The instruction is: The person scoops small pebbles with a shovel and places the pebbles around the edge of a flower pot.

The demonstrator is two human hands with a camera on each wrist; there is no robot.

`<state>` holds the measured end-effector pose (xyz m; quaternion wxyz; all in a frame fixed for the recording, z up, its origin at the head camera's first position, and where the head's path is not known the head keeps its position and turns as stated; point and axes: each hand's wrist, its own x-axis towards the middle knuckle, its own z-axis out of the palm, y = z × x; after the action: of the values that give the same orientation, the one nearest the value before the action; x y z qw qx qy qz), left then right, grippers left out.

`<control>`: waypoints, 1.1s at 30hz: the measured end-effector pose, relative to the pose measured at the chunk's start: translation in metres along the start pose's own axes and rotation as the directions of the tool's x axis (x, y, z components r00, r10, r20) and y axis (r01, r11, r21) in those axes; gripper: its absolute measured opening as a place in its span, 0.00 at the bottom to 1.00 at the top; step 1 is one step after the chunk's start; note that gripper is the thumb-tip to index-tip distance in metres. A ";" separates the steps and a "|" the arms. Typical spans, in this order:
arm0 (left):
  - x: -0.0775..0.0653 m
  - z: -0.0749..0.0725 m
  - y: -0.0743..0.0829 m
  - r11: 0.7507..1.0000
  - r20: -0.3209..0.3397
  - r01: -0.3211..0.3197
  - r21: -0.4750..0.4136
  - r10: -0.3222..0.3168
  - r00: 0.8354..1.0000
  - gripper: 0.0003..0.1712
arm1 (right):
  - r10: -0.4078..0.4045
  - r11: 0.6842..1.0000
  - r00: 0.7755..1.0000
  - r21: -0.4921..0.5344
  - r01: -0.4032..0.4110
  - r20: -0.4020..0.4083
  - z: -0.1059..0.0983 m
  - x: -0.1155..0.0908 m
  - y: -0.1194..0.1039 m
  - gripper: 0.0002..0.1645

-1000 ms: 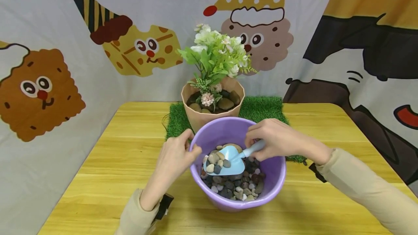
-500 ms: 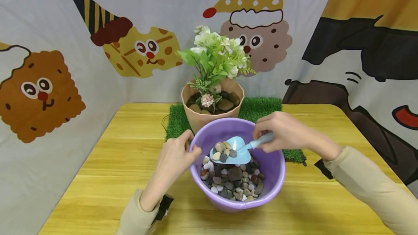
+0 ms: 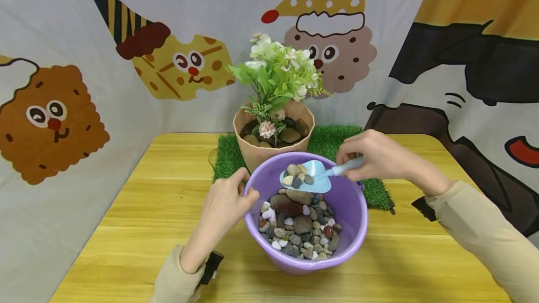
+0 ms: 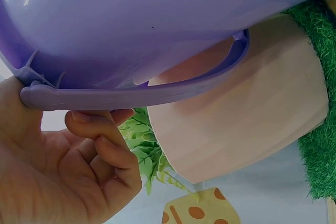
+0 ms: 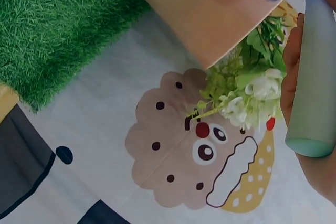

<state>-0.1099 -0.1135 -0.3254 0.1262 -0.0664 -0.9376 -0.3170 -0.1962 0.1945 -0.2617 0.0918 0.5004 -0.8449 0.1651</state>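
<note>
A purple bucket (image 3: pixel 358 228) stands on the table with a bed of mixed pebbles (image 3: pixel 303 228) inside. My left hand (image 3: pixel 225 200) grips its left rim between thumb and curled fingers. In the left wrist view those fingers lie against the bucket's handle (image 4: pixel 131 97), under the rim. My right hand (image 3: pixel 375 155) holds a light blue toy shovel (image 3: pixel 322 182) by its handle, over the far right part of the bucket. On the shovel's blade lies a small heap of pebbles (image 3: pixel 296 175). The handle's rounded end shows in the right wrist view.
Behind the bucket stands a peach flowerpot (image 3: pixel 257 153) with white flowers and stones, close to the bucket's far rim. It rests on a green turf mat (image 3: pixel 337 134). The wooden table (image 3: pixel 160 200) reaches back to a printed cloth (image 3: pixel 202 8).
The shovel with its pebbles has risen and moved right and away from me in my right hand, uncovering larger stones in the bucket. My left hand stays at the rim.
</note>
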 end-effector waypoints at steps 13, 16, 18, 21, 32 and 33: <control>-0.001 -0.001 0.001 1.000 0.010 0.012 -0.014 -0.012 1.000 0.05 | 0.131 0.988 0.991 -0.080 -0.130 0.010 -0.014 0.007 0.007 0.11; -0.001 0.000 0.000 1.000 0.010 0.008 -0.013 -0.008 1.000 0.05 | 0.197 0.976 0.980 -0.098 -0.193 0.034 -0.018 0.010 0.006 0.08; -0.001 0.000 0.000 1.000 0.013 0.009 -0.013 -0.008 1.000 0.05 | 0.237 0.967 0.970 -0.108 -0.231 0.045 -0.020 0.012 0.007 0.06; -0.001 0.000 0.000 1.000 0.016 0.012 -0.015 -0.011 1.000 0.05 | 0.291 0.952 0.955 -0.117 -0.283 0.058 -0.022 0.015 0.007 0.05; -0.001 0.000 0.000 1.000 0.015 0.017 -0.013 -0.016 1.000 0.05 | 0.428 0.896 0.902 -0.156 -0.416 0.049 -0.025 0.026 0.007 0.03; -0.001 0.000 0.000 1.000 0.012 0.015 -0.011 -0.015 1.000 0.05 | 0.438 0.890 0.898 -0.158 -0.427 0.047 -0.025 0.027 0.007 0.02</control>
<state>-0.1094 -0.1131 -0.3257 0.1178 -0.0622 -0.9370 -0.3228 -0.2151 0.1850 -0.2314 0.0540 0.2981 -0.9478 0.0998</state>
